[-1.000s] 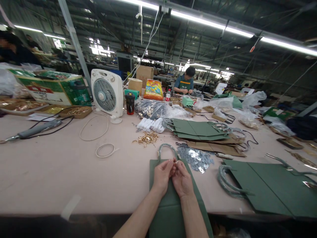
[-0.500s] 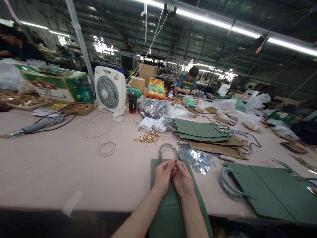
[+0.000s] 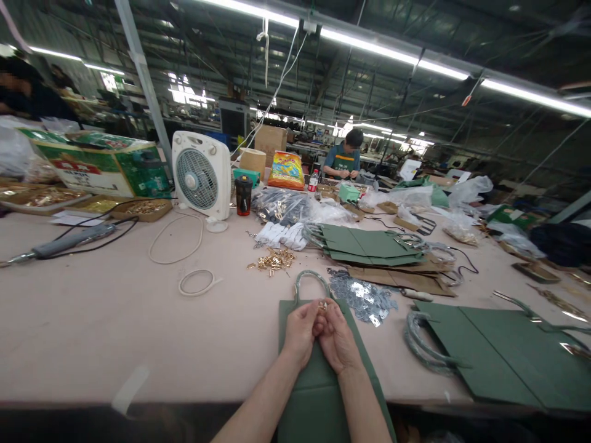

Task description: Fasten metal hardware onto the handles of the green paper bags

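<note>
My left hand and my right hand meet above a green bag panel, fingertips pinched together. Between them is a small gold metal fitting, its exact shape partly covered by the fingers. The panel lies lengthwise before me, reaching over the table's front edge. Its rolled green handle arches just beyond my hands. A heap of thin silver metal plates lies right of the handle. Gold hardware pieces are scattered to the left of it.
Stacked green bag panels lie on brown card behind the plates. Another handled green panel occupies the right side. A white fan and a dark tumbler stand left of centre. A corded grey tool rests far left. A co-worker sits opposite.
My pinched fingers have turned the small gold fitting slightly, and it shows more plainly above the fingertips. The whole view has shifted a little; the panel stays in place.
</note>
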{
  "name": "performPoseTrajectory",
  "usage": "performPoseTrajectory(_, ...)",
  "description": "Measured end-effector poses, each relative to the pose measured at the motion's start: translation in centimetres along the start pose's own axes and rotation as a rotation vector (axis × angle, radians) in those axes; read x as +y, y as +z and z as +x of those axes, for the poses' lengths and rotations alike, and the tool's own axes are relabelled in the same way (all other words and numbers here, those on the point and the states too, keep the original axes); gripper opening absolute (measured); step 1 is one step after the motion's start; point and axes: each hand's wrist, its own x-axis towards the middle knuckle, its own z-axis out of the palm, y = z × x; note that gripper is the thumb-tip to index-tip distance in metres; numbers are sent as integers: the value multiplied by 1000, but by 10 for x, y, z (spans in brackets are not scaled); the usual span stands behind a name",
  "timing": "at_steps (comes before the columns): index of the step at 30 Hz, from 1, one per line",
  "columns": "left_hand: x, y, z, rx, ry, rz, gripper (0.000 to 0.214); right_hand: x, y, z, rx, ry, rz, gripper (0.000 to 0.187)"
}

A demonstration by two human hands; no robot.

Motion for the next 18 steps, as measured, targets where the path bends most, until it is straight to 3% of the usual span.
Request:
performPoseTrajectory(4, 4, 1, -1, 16, -36, 0, 56, -10, -3, -4, 92, -270, -331, 24)
performPoseTrajectory(8, 4, 0, -2, 4, -18, 35, 58, -23, -2, -6, -10, -393, -650, 17)
performPoseTrajectory(13, 6, -3, -1, -16, -78, 43, 59, -24, -2, -4, -74, -474, -791, 18)
performPoseTrajectory(18, 10, -5, -2, -50, -136, 17, 59, -22, -4, -1, -87, -494, -785, 20)
